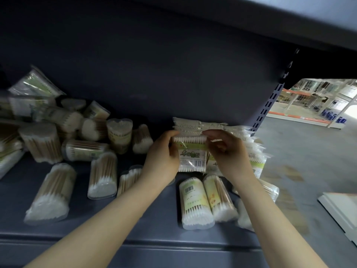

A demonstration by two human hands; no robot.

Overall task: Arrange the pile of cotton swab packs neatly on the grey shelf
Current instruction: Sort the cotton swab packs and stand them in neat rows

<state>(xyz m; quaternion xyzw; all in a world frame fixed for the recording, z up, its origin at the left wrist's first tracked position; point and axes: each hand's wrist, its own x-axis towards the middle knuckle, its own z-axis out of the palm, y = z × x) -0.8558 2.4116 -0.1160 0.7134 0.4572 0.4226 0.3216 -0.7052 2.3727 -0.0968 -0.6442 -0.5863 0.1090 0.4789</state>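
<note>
Both our forearms come in from the bottom edge of the frame, bare, angling up to the middle. Under them runs the front lip of the grey shelf, smooth dull metal, with a dark back panel filling the top half.

Lower right of centre, two clear plastic tubs of wooden-stick swabs lie side by side on their sides, right in front of where we're working. Loose tubs are scattered lower left, and the messy pile of tubs and flat bags sits at middle left, some of it motion-blurred.

Centre of the frame is the neat bit: flat crinkly film packs standing on edge in a row against the back. Our left hand grips the front flat pack by its left side, fingers curled over the top edge. Our right hand pinches the top edge of the same row, fingertips bent, thumb underneath.

Far right, a perforated upright and a blurry warehouse floor beyond.
</note>
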